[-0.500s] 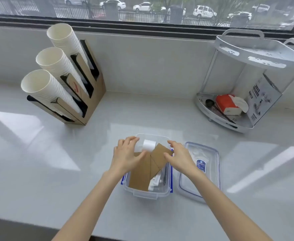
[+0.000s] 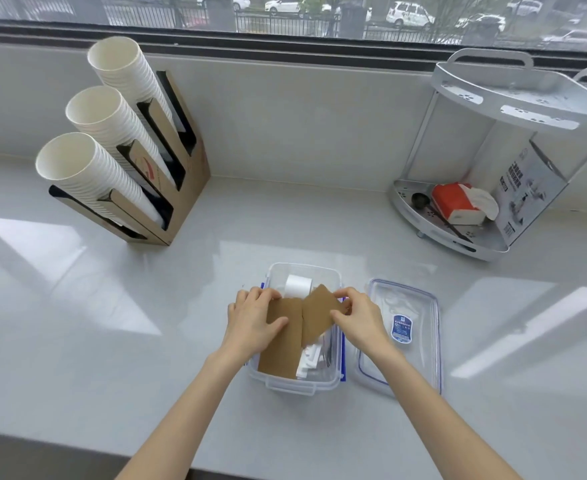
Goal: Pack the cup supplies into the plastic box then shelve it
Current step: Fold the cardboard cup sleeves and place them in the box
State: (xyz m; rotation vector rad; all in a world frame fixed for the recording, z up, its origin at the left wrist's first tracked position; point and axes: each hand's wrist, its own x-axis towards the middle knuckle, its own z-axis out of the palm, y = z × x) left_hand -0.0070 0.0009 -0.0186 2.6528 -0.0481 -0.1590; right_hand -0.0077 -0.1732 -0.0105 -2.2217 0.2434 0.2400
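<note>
A clear plastic box (image 2: 290, 385) with blue clips stands on the grey counter in front of me. Inside it lie brown cardboard cup sleeves (image 2: 285, 344), a white cup (image 2: 297, 285) at the far end and some white packets (image 2: 308, 362) at the near right. My left hand (image 2: 253, 322) presses on the left sleeve stack. My right hand (image 2: 358, 318) pinches the right edge of a tilted sleeve (image 2: 320, 313). The box's clear lid (image 2: 403, 336) with a blue label lies flat just right of the box.
A cardboard dispenser (image 2: 184, 188) with three slanted stacks of white paper cups (image 2: 87, 168) stands at the back left. A white two-tier corner shelf (image 2: 493, 244) at the back right holds a red tissue pack, a dark spoon and a printed box. A window runs behind.
Both hands have shifted slightly lower onto the sleeves, pushing them down into the box. The tilted sleeve lies flatter than before.
</note>
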